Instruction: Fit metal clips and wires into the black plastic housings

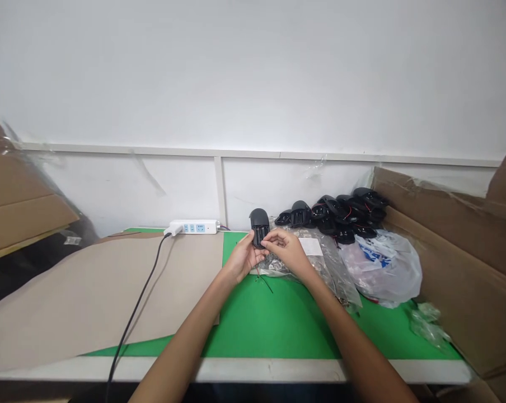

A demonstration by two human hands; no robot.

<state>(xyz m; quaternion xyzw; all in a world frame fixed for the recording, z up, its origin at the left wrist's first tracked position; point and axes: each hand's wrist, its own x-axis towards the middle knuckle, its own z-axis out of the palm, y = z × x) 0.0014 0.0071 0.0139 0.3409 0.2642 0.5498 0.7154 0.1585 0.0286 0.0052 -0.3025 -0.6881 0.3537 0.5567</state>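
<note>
My left hand (pixel 245 258) grips a black plastic housing (pixel 259 221) with a rounded top and slots in its lower part, held upright above the table. Thin wires, one red, dangle below it. The fingers of my right hand (pixel 284 246) are pinched together at the housing's lower right edge; whatever small piece they hold, if any, is hidden. Under and behind my right hand lies a clear plastic bag (pixel 328 263) with small metal-looking parts and a white label (pixel 310 247).
Several similar black housings (pixel 335 212) are heaped at the back right, beside a white plastic bag (pixel 391 268). A power strip (pixel 200 226) with a black cord (pixel 141 302) stands at the back left, near brown paper (pixel 110 296). Cardboard boxes (pixel 454 268) flank the green table surface (pixel 273 330).
</note>
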